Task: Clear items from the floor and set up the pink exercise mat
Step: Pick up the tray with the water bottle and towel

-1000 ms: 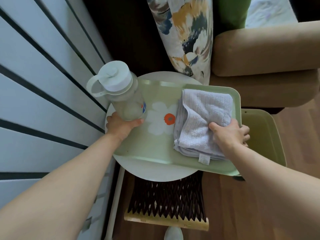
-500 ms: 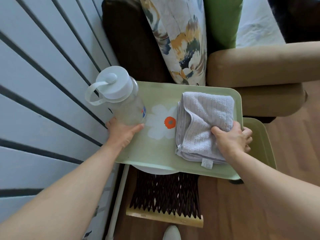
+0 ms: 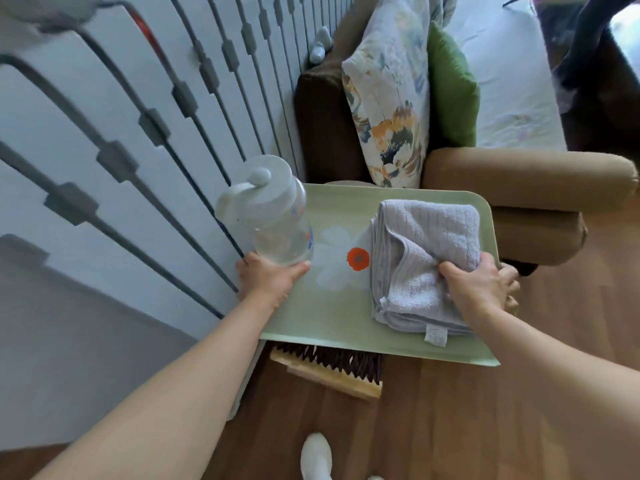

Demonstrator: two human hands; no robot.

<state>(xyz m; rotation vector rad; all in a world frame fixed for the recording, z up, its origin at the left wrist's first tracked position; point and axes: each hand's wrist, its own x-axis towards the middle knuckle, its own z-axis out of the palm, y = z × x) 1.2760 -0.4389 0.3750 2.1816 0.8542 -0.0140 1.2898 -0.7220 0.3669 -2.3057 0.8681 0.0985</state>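
The pink exercise mat is not showing anywhere in this view, so the job is probably sitting in its clearing stage. The green tray [image 3: 346, 327] is being lifted: a second ago it was resting on a round white table, and now a woven rack [image 3: 332, 362] and the wooden floor [image 3: 450, 427] are showing under its near edge instead. That suggests the whole load is being carried off in one go. The left hand [image 3: 266, 278] is gripping the tray's left edge, thumb lying against the base of the water bottle [image 3: 273, 220] standing in the far left corner. The right hand [image 3: 481, 289] is clasping the right edge, thumb pinning the folded towel [image 3: 422, 258] down. An armchair [image 3: 519, 181] is sitting just beyond the far edge.
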